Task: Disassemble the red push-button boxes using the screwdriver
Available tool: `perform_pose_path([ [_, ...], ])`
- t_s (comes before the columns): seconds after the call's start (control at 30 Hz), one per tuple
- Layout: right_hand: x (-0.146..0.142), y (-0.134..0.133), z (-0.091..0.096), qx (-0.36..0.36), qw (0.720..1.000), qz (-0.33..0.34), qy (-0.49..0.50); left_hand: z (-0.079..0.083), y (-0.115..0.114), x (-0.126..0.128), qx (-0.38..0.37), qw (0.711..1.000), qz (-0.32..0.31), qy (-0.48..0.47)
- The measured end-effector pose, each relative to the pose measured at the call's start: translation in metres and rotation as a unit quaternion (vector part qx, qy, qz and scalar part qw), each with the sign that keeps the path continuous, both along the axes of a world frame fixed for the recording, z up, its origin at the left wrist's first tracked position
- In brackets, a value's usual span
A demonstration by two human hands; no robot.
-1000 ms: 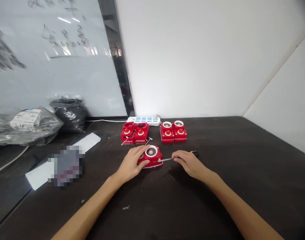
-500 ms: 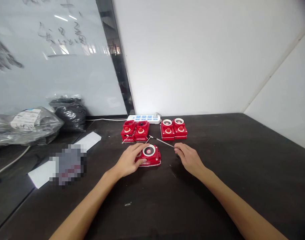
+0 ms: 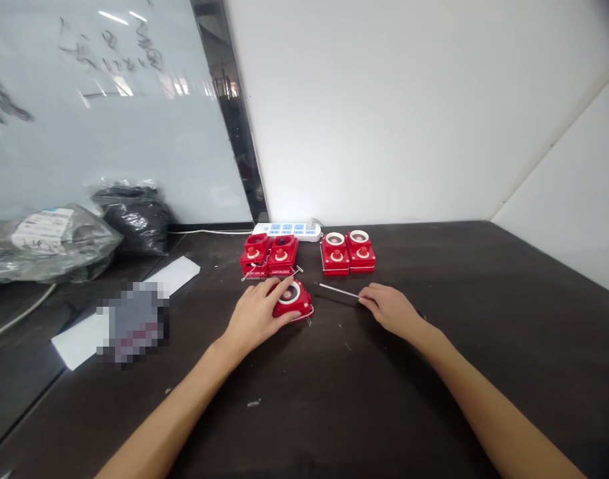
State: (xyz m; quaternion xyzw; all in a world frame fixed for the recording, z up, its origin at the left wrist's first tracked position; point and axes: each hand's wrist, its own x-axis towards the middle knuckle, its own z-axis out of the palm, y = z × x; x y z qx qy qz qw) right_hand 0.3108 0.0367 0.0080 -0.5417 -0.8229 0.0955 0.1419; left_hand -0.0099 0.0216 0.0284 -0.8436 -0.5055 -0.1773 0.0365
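My left hand (image 3: 257, 316) grips a red box (image 3: 295, 301) with a white ring on top, which rests on the dark table (image 3: 434, 372). My right hand (image 3: 391, 309) is closed on the handle of a screwdriver; its thin metal shaft (image 3: 339, 291) points left toward the box, just above the table, with its tip a little short of the box. Behind them stand two pairs of red button boxes, one pair at the left (image 3: 269, 255) and one at the right (image 3: 348, 251).
A white and blue power strip (image 3: 287, 230) lies against the white wall. White paper sheets (image 3: 174, 274) and a blurred patch lie at the left. Plastic bags (image 3: 49, 243) and a black bag (image 3: 132, 216) sit below a whiteboard.
The screwdriver has come away from the box and swung to its right. My left hand has slid the box a little farther away and tilted it.
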Motion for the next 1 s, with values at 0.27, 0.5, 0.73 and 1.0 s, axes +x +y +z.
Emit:
perform_pose_path([
  [0.27,-0.009,0.004,-0.013,0.082,0.994,-0.034,-0.057,0.034,0.009,-0.031,-0.1,0.979,0.138,-0.111],
  [0.5,-0.04,-0.013,0.001,0.153,0.984,0.056,0.065,0.012,0.012,-0.02,-0.164,0.976,0.059,-0.13],
  [0.73,-0.067,-0.032,0.007,0.11,0.971,0.19,0.094,-0.006,0.004,0.016,-0.123,0.985,0.049,-0.11],
  [1.0,-0.056,-0.028,0.006,0.118,0.975,0.16,0.104,-0.003,0.037,0.008,-0.146,0.982,0.123,-0.011],
])
